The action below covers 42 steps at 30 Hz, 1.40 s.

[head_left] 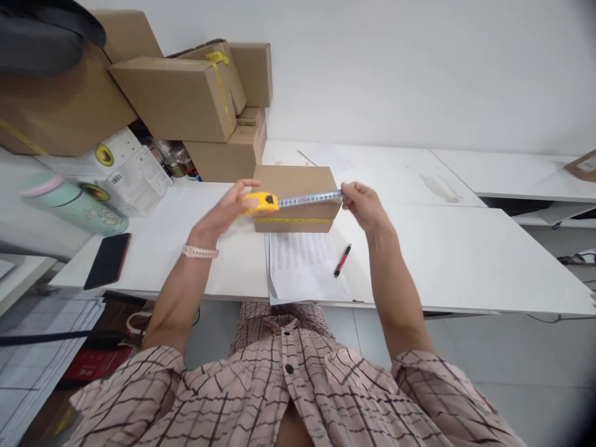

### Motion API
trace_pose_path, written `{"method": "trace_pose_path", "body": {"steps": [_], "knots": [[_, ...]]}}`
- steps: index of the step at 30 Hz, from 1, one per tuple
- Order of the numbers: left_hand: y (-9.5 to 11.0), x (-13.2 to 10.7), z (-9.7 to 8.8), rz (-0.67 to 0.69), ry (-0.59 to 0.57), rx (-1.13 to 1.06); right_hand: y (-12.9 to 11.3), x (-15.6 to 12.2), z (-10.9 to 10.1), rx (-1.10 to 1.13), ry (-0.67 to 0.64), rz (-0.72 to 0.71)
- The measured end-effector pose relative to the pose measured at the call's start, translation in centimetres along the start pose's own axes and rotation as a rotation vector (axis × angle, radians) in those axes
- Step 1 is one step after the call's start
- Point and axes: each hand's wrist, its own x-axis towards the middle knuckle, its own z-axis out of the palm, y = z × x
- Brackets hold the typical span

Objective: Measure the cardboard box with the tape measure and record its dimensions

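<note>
My left hand [228, 208] is closed around the yellow case of a tape measure [263, 202]. Its silver blade runs out to the right, across the front of a brown cardboard box [293, 180]. At the blade's far end, the fingers of my right hand [362, 203] pinch the tip, just past the box's right side. Yellow tape lines the lower part of the box. Sheets of printed paper [302, 267] lie in front of it, with a red and black pen [343, 261] on their right side.
Stacked cardboard boxes [172, 93] stand at the back left. Near them are a mint green bottle [74, 205], a white carton with avocado pictures [135, 180] and a dark phone [108, 261]. A white wall [419, 74] rises behind the white table [447, 254]. Another box [582, 167] sits at far right.
</note>
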Motion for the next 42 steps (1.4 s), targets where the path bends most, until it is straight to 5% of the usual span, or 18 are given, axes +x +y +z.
{"method": "trace_pose_path", "body": {"steps": [4, 7, 13, 21, 30, 33, 36, 39, 42], "knots": [[1.0, 4.3, -5.3, -0.026, 0.229, -0.072, 0.1, 6.9, -1.8, -0.021, 0.117, 0.046], [0.8, 6.5, -7.2, -0.113, 0.304, -0.111, 1.2, 9.4, -1.1, -0.141, 0.234, 0.119], [-1.6, 8.6, -7.9, -0.190, 0.343, -0.141, 4.2, 9.6, 0.9, -0.393, 0.338, 0.218], [-4.0, 10.0, -9.3, -0.181, 0.336, -0.210, 5.6, 9.5, 1.5, -0.142, 0.297, 0.383], [-2.7, 9.8, -8.8, -0.211, 0.358, -0.161, 5.6, 9.4, 1.1, -0.497, 0.411, 0.299], [-0.6, 8.6, -7.8, -0.189, 0.333, -0.078, 5.1, 10.0, 0.6, -0.532, 0.427, 0.246], [0.8, 5.0, -4.9, -0.123, 0.145, -0.102, 4.1, 11.1, 0.5, -0.463, 0.482, 0.074], [0.0, -0.4, 1.0, -0.152, -0.206, -0.203, 3.2, 11.9, 2.1, -0.433, 0.373, -0.118], [-2.4, -4.4, 7.6, -0.253, -0.340, -0.388, 2.7, 12.4, 5.1, -0.577, 0.114, -0.197]]}}
